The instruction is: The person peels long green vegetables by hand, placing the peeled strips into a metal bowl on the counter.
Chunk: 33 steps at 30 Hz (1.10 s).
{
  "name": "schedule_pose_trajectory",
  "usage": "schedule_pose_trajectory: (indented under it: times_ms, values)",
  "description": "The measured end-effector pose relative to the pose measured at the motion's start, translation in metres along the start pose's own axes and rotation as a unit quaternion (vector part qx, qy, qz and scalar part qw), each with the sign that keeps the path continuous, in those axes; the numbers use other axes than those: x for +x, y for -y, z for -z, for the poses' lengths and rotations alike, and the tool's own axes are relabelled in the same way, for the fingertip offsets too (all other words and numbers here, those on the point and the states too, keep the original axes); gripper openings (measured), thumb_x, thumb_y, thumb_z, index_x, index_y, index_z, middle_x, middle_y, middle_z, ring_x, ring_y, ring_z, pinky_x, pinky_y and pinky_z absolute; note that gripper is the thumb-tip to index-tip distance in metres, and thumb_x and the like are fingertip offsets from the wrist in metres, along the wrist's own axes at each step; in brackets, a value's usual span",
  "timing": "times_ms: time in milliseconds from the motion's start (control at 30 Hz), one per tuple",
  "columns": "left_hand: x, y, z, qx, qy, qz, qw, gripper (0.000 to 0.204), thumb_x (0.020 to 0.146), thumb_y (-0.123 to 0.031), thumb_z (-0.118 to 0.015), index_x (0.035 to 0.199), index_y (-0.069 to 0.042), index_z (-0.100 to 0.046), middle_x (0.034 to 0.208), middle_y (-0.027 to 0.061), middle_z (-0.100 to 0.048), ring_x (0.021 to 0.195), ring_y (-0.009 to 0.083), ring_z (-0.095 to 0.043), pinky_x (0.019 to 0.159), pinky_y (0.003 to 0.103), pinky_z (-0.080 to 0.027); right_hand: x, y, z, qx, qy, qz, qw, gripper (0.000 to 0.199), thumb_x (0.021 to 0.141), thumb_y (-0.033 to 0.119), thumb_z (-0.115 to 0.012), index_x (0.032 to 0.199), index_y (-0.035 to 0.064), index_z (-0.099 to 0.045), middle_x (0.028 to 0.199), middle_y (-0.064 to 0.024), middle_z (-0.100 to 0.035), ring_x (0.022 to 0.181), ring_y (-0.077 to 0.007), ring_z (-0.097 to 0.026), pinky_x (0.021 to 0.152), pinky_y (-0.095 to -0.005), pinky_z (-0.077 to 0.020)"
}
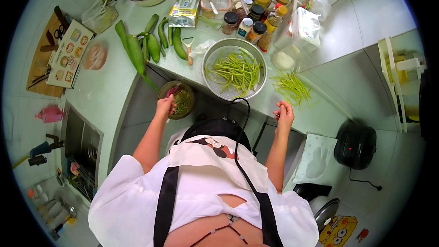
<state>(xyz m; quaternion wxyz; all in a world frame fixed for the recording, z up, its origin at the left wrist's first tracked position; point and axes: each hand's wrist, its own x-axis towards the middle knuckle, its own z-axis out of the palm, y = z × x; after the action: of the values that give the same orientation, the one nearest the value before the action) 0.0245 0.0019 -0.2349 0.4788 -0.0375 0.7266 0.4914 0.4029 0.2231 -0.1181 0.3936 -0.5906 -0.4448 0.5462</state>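
My left hand [165, 106] is closed, fingertips pinched together, over the rim of a round bin [191, 108] that holds green scraps [183, 102]. Whatever it pinches is too small to make out. Something pink [172, 91] shows at the bin's far edge. To the right, my right hand [284, 114] hovers by the counter's front edge with its fingers curled; I cannot see what is in them. Nearest to it lies a loose pile of thin green stems [292, 88] on the counter. Between the hands, farther off, a round metal basin [206, 78] contains many cut green stems [238, 71].
Left of the basin lie a peeler [189, 50], green squashes [179, 45] and a long green vegetable [133, 54]. Jars and bottles [250, 20] crowd the back. A sink [82, 142] is at left, a black cooker [355, 144] at right. A black cord [238, 132] hangs before me.
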Motion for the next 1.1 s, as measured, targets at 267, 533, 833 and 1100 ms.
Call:
schedule_pose_trajectory:
  times_ms: [267,533,833,1100]
  values:
    - [0.004,-0.014,-0.019,-0.022,0.017,-0.038,0.999,0.025,0.090,-0.030,-0.055,0.094,-0.006,-0.061,0.066,0.0009,-0.057,0.045,0.0079,-0.047,0.038,0.021,-0.035,0.052,-0.076,0.065,-0.167,-0.139,0.060,0.974,0.020,0.083,0.014,-0.062,0.101,0.0061,-0.059,0.092,-0.0036,-0.062,0.065,-0.0111,-0.058,0.052,-0.0224,-0.0432]
    - [-0.058,-0.051,-0.099,-0.015,0.091,-0.155,0.984,0.018,0.092,-0.019,-0.052,0.099,-0.005,-0.062,0.070,0.0004,-0.057,0.048,0.0053,-0.046,0.043,0.019,-0.036,0.064,-0.058,0.048,-0.424,-0.158,0.093,0.887,0.036,0.071,0.022,-0.072,0.101,0.0094,-0.057,0.106,-0.0109,-0.054,0.095,-0.0316,-0.056,0.080,-0.0404,-0.0467]
    - [-0.095,-0.088,-0.136,-0.054,0.083,-0.284,0.954,0.018,0.093,-0.018,-0.051,0.099,-0.004,-0.062,0.068,-0.0019,-0.056,0.050,0.0033,-0.045,0.044,0.017,-0.032,0.072,-0.044,0.045,-0.507,-0.090,0.052,0.855,0.016,0.072,0.022,-0.069,0.078,0.0109,-0.059,0.088,-0.0082,-0.060,0.081,-0.0295,-0.059,0.067,-0.0416,-0.0478]
    - [-0.102,-0.093,-0.163,-0.036,0.124,-0.290,0.948,0.018,0.093,-0.018,-0.052,0.100,-0.004,-0.062,0.071,-0.0013,-0.057,0.051,0.0036,-0.045,0.044,0.018,-0.032,0.088,-0.043,0.056,-0.492,-0.102,0.140,0.853,0.010,0.075,0.017,-0.064,0.083,0.0118,-0.061,0.088,-0.0085,-0.061,0.080,-0.0287,-0.061,0.066,-0.0411,-0.0488]
